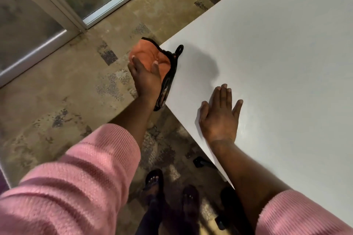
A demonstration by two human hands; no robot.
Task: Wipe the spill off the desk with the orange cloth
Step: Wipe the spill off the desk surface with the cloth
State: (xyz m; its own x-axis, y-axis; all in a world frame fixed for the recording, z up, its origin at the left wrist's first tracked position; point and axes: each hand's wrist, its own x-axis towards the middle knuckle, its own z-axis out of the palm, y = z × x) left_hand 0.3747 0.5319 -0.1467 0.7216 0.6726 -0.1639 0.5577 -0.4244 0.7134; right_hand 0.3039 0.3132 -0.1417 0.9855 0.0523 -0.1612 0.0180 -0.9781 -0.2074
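Observation:
The orange cloth (150,53), edged in black with a black loop, hangs bunched over the near left corner of the white desk (277,53). My left hand (146,77) grips it from the floor side, thumb and fingers pressed into the orange fabric. A strip of its black edge dangles down along the desk's edge. Flat on the desk top lies my right hand (219,116), palm down, fingers spread, holding nothing. No spill shows on the desk surface; only a soft shadow lies beside the cloth.
Patterned carpet (76,91) covers the floor left of the desk. A glass door with a metal frame (63,11) stands at the upper left. My feet in dark sandals (154,181) and a black desk foot (200,161) are below the desk's edge.

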